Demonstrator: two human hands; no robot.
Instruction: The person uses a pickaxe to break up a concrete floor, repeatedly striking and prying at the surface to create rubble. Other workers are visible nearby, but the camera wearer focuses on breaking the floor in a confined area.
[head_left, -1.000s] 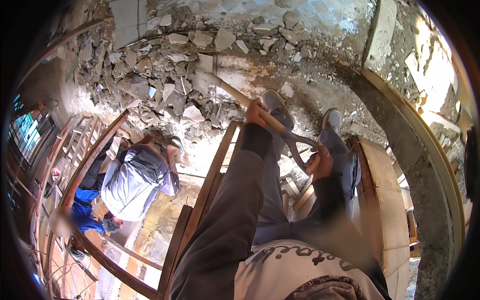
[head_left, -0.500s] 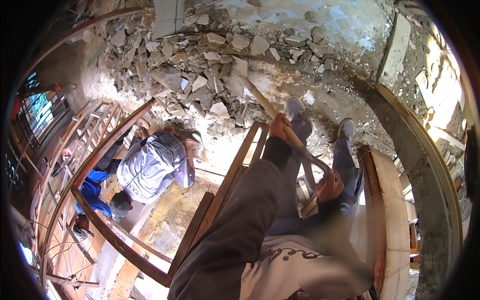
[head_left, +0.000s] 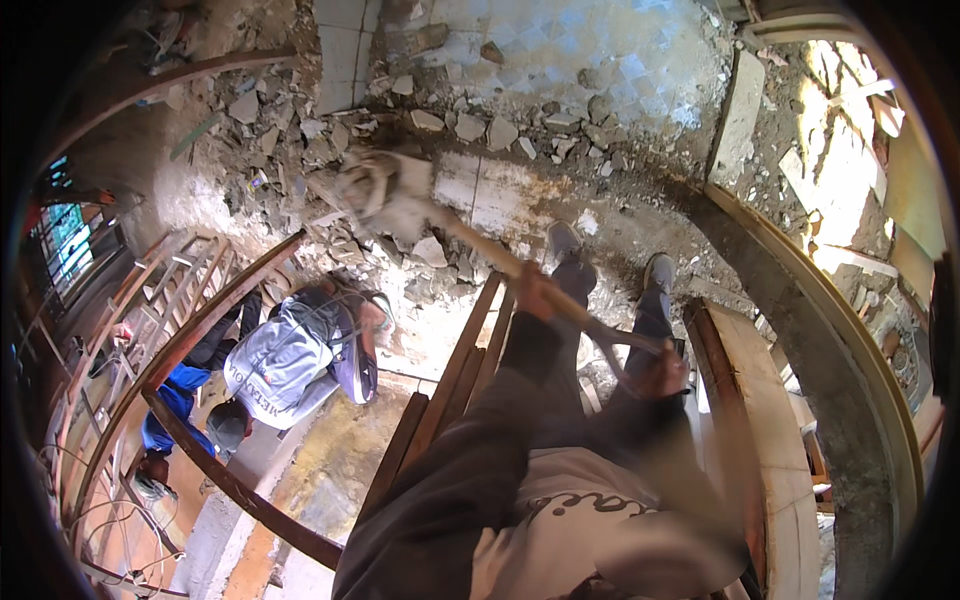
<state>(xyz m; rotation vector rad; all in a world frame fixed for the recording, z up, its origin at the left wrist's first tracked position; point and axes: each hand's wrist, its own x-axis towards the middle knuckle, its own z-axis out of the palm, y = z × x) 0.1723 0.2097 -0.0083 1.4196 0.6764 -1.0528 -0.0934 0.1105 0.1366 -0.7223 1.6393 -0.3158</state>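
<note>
A long wooden-shafted shovel slants from beside my legs up to the left. My left hand is wrapped round the middle of its shaft. My right hand grips the forked handle at the near end. The blade end is smeared by motion, and chunks of rubble appear to lie on it. Below and around the blade spreads a heap of broken concrete and tile pieces.
At left, two people bend low behind curved brown rails. Wooden beams stand left of my legs, a pale wooden piece right. A curved concrete edge runs down the right. Worn blue tiles lie at the far side.
The shovel's blade has swung left and now appears to carry rubble. My left hand has moved slightly left and down with the shaft; my right hand stays on the handle.
</note>
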